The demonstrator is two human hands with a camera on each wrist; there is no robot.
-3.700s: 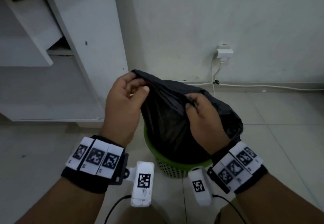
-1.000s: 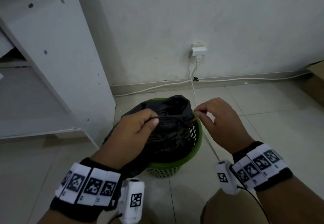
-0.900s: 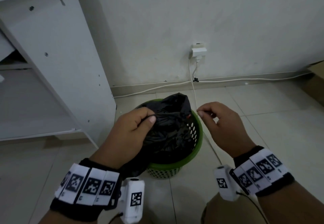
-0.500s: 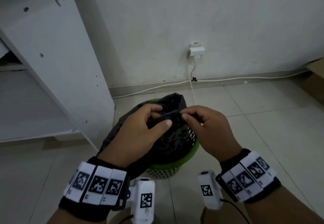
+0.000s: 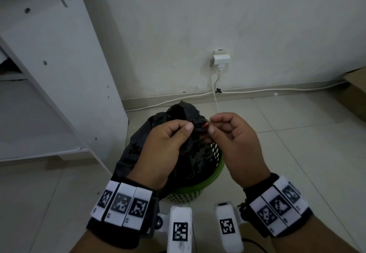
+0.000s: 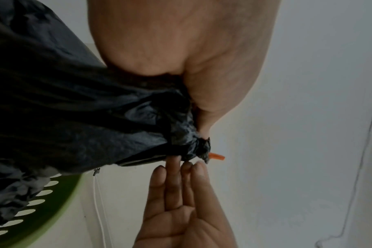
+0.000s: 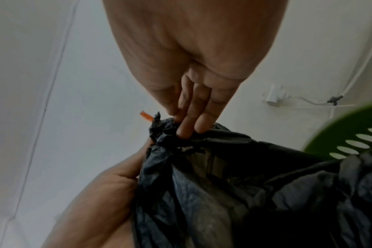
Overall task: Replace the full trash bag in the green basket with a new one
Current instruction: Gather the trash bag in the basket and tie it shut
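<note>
A black trash bag (image 5: 183, 114) sits in the green perforated basket (image 5: 200, 188) on the tiled floor, its top gathered into a bunched neck. My left hand (image 5: 184, 128) grips that neck from the left. From the right, my right hand (image 5: 210, 126) pinches the neck's tip, where a small orange strip (image 5: 206, 126) pokes out. The left wrist view shows the bag (image 6: 74, 109), the orange strip (image 6: 217, 157) and the right hand's fingers (image 6: 193, 174) at the knot. In the right wrist view my fingers (image 7: 193, 117) touch the crumpled tip of the bag (image 7: 223, 184), with the basket (image 7: 348, 127) behind.
A white cabinet (image 5: 65, 78) stands close to the left of the basket. A wall plug (image 5: 220, 58) and white cables (image 5: 277, 90) run along the base of the wall behind. A cardboard box (image 5: 356, 94) lies at the far right. Bare floor tiles spread to the right.
A second ago my right hand was off the bag to the right. It has moved in to the neck, and both hands now meet there. The bag hangs lower than 3.7 s ago.
</note>
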